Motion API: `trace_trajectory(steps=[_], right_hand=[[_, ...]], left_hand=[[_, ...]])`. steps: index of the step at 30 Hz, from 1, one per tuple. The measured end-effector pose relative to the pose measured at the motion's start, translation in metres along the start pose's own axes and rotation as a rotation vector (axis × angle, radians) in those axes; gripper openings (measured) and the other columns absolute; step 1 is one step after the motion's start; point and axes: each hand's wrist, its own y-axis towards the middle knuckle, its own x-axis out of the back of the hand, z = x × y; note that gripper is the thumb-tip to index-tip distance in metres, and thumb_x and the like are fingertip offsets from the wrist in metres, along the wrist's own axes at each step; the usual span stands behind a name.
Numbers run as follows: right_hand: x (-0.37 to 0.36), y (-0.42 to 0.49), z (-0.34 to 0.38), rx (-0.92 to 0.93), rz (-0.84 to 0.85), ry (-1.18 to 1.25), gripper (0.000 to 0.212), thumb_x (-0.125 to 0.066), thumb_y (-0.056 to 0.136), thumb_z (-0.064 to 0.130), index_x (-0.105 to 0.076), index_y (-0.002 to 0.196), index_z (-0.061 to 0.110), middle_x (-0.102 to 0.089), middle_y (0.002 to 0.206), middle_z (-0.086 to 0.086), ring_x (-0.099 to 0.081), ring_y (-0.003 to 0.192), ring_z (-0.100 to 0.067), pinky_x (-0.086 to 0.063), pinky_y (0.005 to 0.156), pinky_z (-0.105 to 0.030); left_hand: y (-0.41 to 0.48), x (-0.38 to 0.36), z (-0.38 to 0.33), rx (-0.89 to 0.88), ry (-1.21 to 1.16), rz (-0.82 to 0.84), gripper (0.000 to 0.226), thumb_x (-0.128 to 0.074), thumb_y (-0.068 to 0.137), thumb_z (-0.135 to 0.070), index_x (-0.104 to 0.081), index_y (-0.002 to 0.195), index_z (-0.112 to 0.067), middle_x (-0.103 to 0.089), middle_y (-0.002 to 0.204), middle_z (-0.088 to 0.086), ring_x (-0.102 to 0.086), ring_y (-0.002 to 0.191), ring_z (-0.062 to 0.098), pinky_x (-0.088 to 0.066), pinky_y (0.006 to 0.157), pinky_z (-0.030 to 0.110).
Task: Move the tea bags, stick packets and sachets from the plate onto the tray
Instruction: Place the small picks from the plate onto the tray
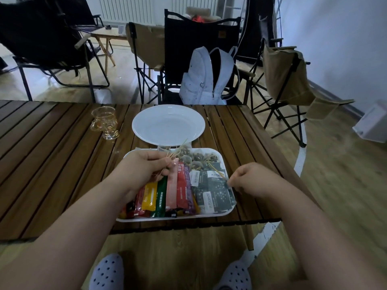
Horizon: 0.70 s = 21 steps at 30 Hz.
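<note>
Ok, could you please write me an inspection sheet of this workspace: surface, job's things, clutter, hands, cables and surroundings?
Surface: slatted wooden table; the tray sits at its near edge.
Job's things: plate looks empty; tray holds stick packets, dark sachets and tea bags.
Clutter: amber glass cup, left of the plate.
Hands: left hand grips a bunch of strings; right hand pinches one string.
Cables: nothing seen on the table.
Surroundings: folding chairs, a white backpack on one.
</note>
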Motion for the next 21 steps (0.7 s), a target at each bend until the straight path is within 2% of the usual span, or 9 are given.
trace_trajectory(steps=[4, 6, 10, 13, 15, 18, 21], right_hand=[[-0.007, 0.007, 0.006, -0.049, 0.076, -0.047, 0.014, -0.074, 0.09, 0.021, -0.076, 0.083, 0.009, -0.075, 0.082, -0.006, -0.059, 0.064, -0.013, -0.047, 0.058, -0.026], [-0.01, 0.009, 0.01, -0.059, 0.118, -0.059, 0.014, -0.072, 0.091, 0.019, -0.074, 0.083, 0.007, -0.072, 0.077, -0.006, -0.058, 0.062, -0.013, -0.046, 0.055, -0.024], [-0.018, 0.008, 0.02, -0.101, 0.201, 0.0, 0.015, -0.068, 0.092, 0.012, -0.073, 0.095, -0.002, -0.068, 0.078, -0.011, -0.056, 0.06, -0.015, -0.046, 0.052, -0.021], [-0.027, 0.008, 0.025, -0.134, 0.237, 0.043, 0.021, -0.067, 0.093, 0.007, -0.072, 0.105, -0.009, -0.068, 0.083, -0.015, -0.06, 0.061, -0.016, -0.05, 0.058, -0.024], [-0.035, 0.01, 0.028, -0.162, 0.252, 0.043, 0.02, -0.066, 0.095, 0.006, -0.071, 0.106, -0.01, -0.068, 0.084, -0.016, -0.061, 0.059, -0.016, -0.05, 0.057, -0.023], [-0.046, 0.016, 0.032, -0.192, 0.219, 0.032, 0.016, -0.068, 0.095, 0.01, -0.072, 0.095, -0.006, -0.068, 0.077, -0.014, -0.057, 0.052, -0.015, -0.047, 0.05, -0.022], [-0.055, 0.022, 0.035, -0.23, 0.184, 0.041, 0.019, -0.068, 0.094, 0.009, -0.074, 0.102, -0.007, -0.068, 0.069, -0.013, -0.057, 0.041, -0.012, -0.044, 0.041, -0.019]], left_hand=[[0.012, 0.002, 0.003, 0.017, -0.103, 0.036, 0.021, -0.059, 0.099, -0.013, -0.077, 0.098, -0.002, -0.073, 0.078, 0.009, -0.064, 0.073, 0.019, -0.055, 0.072, 0.032], [0.015, 0.002, 0.004, 0.018, -0.114, 0.049, 0.02, -0.06, 0.099, -0.013, -0.077, 0.097, -0.003, -0.074, 0.085, 0.013, -0.066, 0.075, 0.018, -0.057, 0.073, 0.033], [0.018, 0.002, 0.007, 0.01, -0.076, 0.043, 0.02, -0.061, 0.098, -0.015, -0.079, 0.093, -0.007, -0.077, 0.096, 0.015, -0.066, 0.066, 0.009, -0.055, 0.06, 0.023], [0.019, 0.003, 0.009, 0.007, -0.085, 0.045, 0.02, -0.061, 0.098, -0.016, -0.078, 0.095, -0.006, -0.076, 0.097, 0.016, -0.066, 0.069, 0.01, -0.055, 0.062, 0.024], [0.019, 0.003, 0.01, 0.008, -0.124, 0.041, 0.019, -0.061, 0.098, -0.015, -0.078, 0.095, -0.006, -0.074, 0.089, 0.015, -0.067, 0.07, 0.011, -0.056, 0.067, 0.026], [0.019, 0.003, 0.01, 0.0, -0.135, 0.033, 0.02, -0.06, 0.099, -0.015, -0.077, 0.096, -0.004, -0.074, 0.087, 0.013, -0.068, 0.071, 0.013, -0.056, 0.07, 0.028], [0.018, 0.003, 0.01, -0.01, -0.095, 0.04, 0.022, -0.061, 0.098, -0.018, -0.076, 0.097, -0.002, -0.077, 0.099, 0.014, -0.073, 0.079, 0.017, -0.056, 0.069, 0.029]])
